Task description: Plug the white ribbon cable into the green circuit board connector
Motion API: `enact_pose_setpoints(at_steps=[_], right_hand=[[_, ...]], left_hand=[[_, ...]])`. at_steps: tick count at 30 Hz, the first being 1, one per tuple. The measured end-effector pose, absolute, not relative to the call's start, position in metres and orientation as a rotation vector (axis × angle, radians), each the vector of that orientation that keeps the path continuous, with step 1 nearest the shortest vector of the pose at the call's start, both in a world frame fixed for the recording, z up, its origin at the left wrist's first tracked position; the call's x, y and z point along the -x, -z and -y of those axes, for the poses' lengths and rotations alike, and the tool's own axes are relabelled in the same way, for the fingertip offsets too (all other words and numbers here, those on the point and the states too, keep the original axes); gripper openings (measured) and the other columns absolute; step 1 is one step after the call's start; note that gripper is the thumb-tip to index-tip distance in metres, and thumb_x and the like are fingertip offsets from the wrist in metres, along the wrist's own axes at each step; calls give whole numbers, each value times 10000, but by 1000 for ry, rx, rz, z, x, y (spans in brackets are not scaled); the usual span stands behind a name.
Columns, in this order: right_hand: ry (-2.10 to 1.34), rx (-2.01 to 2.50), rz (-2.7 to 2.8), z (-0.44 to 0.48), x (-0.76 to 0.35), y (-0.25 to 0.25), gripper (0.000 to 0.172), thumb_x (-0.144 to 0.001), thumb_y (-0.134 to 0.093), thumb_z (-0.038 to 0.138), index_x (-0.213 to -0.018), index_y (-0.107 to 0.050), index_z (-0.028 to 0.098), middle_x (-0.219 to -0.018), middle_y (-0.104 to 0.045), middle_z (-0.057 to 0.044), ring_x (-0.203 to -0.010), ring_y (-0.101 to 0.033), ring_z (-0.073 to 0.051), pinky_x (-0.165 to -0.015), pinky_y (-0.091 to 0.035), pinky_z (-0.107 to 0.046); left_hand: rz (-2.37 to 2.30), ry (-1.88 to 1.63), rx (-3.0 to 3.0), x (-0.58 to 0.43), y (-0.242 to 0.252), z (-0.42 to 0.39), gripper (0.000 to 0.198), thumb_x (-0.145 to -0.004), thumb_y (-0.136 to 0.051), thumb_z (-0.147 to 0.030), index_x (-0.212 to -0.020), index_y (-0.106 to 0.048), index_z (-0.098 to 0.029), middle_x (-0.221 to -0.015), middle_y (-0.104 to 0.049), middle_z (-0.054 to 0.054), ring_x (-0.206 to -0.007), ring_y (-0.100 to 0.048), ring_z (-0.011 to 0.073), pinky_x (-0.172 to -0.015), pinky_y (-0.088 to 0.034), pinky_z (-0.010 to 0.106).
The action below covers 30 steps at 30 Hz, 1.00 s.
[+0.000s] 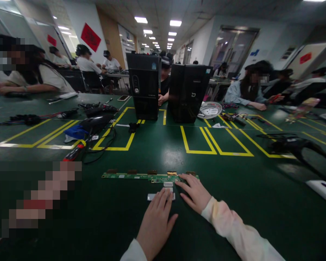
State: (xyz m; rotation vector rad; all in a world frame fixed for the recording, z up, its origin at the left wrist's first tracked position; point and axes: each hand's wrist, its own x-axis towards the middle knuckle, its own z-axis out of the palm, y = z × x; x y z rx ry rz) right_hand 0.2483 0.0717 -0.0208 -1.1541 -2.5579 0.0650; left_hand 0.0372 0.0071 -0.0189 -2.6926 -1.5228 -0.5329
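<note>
A long, narrow green circuit board (136,176) lies flat on the dark green table, with several copper-coloured tabs along its far edge. My right hand (195,192) rests at the board's right end, fingers stretched over it. A white ribbon cable (168,185) runs from the board's near edge towards me. My left hand (158,215) lies flat, its fingertips on the ribbon cable and on a pale strip (151,197) that crosses beneath them. Part of that strip is hidden under the fingers.
Two black computer towers (145,87) (190,92) stand beyond the board. Yellow tape (201,152) marks rectangles on the table. A red-and-black tool (74,151) and a black cable (100,156) lie left; a black curved object (296,145) lies right. Several people sit around.
</note>
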Motion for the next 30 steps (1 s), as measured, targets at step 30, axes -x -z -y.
enact_pose_setpoints(at_steps=[30], right_hand=[[-82,1135,2600,-74,-250,20,436,-898,-463,290,-1327,-499,222,-1374,-438,-127,-1296,-374,-256,-1057,-340,-508]], left_hand=[[1542,429,2689,-43,12,-10,506,-884,-502,-365,-1317,-484,-103,-1379,-509,139,-1268,-477,274,-1022,-449,444]])
